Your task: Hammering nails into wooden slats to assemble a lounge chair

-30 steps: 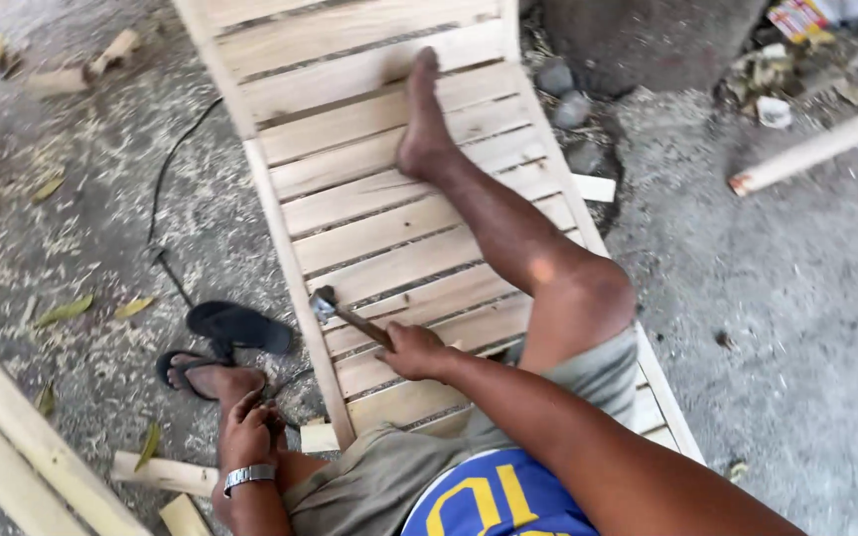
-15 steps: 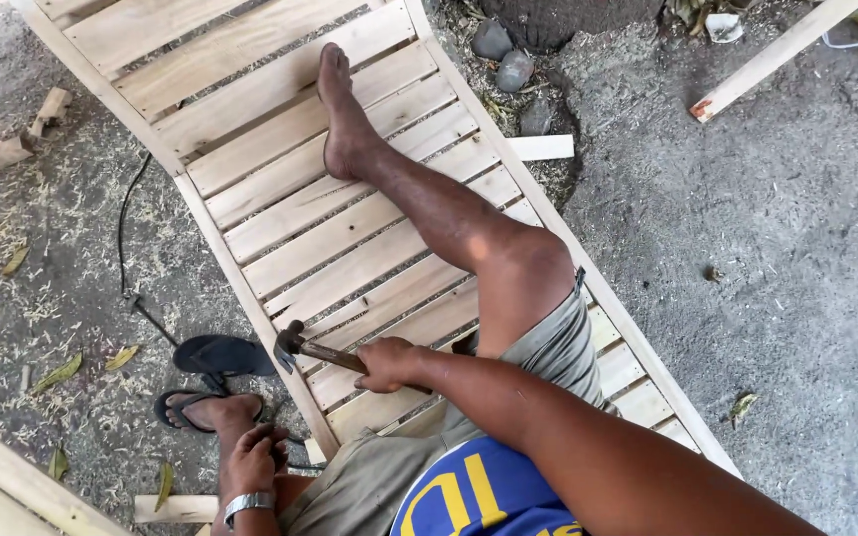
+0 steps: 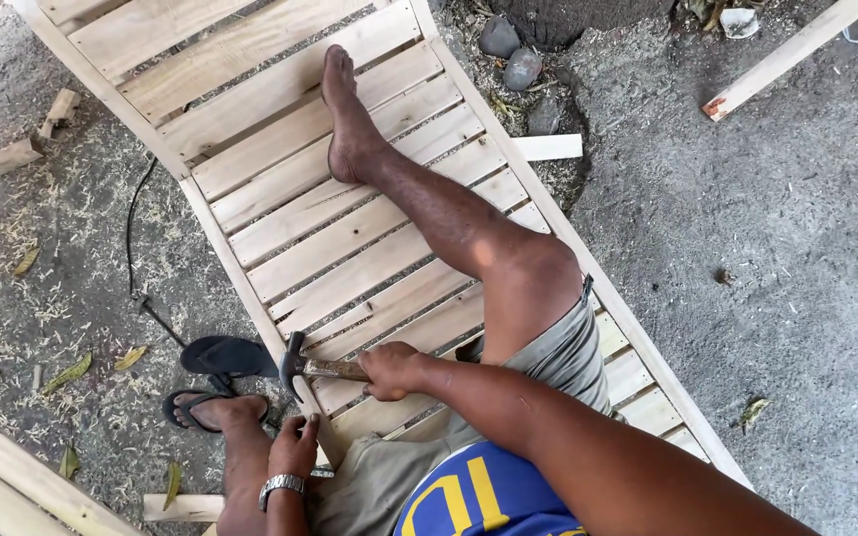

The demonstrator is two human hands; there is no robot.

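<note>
Hammer (image 3: 312,369) lies sideways, head pointing left, gripped tight in the right hand (image 3: 389,369) over the wooden frame's (image 3: 213,226) side rail. Just below the head, left hand (image 3: 295,447) fingers pinch something too small to tell.

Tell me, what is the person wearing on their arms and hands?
Both arms are bare, with no sleeves and no gloves. The left hand has a silver metal wristwatch just behind it on the wrist. The right hand has nothing on it, and I can see no rings on the fingers.
</note>
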